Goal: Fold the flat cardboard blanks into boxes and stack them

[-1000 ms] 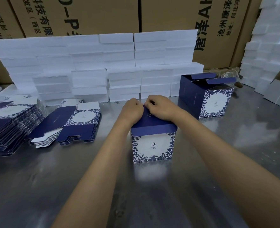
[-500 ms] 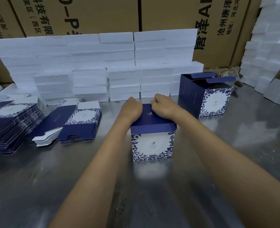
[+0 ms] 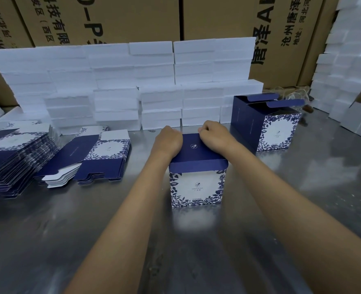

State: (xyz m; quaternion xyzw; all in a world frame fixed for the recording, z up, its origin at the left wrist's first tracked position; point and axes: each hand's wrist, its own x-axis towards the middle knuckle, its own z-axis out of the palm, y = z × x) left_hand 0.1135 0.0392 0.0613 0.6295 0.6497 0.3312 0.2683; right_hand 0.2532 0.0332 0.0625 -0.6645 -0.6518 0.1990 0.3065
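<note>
The box (image 3: pixel 197 181) stands mid-table (image 3: pixel 302 209), its navy lid (image 3: pixel 196 148) folded over. The left hand (image 3: pixel 168 141) and right hand (image 3: pixel 214 135) curl over the lid's far corners; pressing evenly should seat it squarely. Flat blanks (image 3: pixel 103 158) wait left.

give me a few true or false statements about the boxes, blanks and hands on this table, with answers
1. Both hands are on top of the near box. True: the left hand and right hand sit with curled fingers at the far edge of its navy lid.
2. The second box is closed. False: its top flaps stand open.
3. The flat blanks lie left of the near box. True.
4. The two boxes are stacked. False: they stand apart on the metal table.
5. White foam blocks are piled behind the hands. True.
</note>
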